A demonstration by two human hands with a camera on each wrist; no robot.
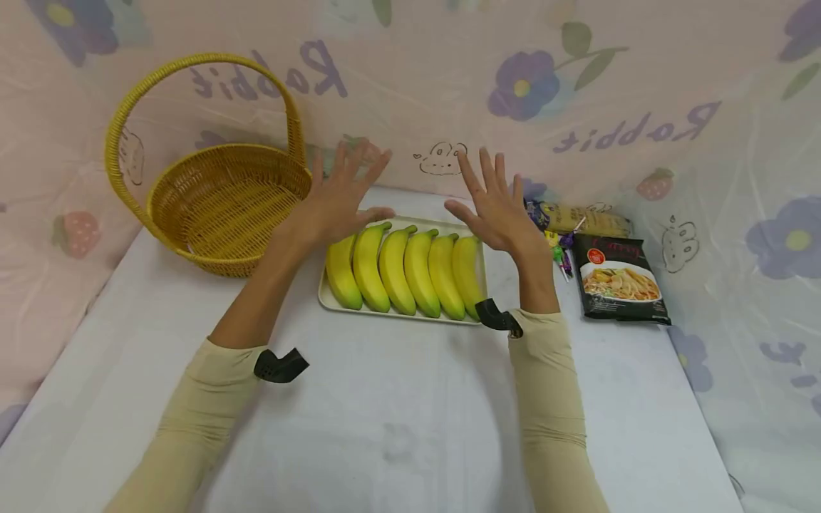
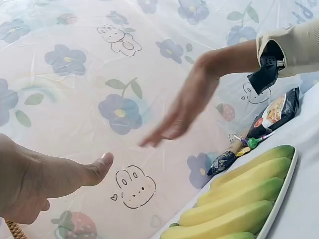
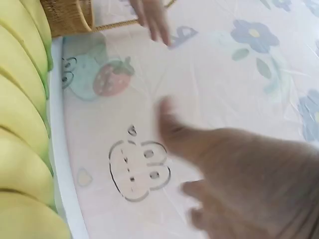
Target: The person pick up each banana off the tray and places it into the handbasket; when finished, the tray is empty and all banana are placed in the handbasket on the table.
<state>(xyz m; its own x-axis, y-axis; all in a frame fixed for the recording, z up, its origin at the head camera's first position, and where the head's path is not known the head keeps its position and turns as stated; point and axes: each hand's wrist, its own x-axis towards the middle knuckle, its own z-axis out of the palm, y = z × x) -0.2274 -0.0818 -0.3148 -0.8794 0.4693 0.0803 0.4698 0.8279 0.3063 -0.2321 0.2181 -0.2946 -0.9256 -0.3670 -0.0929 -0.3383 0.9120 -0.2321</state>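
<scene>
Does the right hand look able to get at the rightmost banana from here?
Probably yes: the right hand is empty and close by, and nothing appears to lie on the rightmost banana.

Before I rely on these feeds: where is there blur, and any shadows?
Head view: the bananas look fairly clear, with soft shadows on the table beside the sleeves; left wrist view: the right hand is blurred, the left hand crisper; right wrist view: the right hand is blurred too.
</scene>
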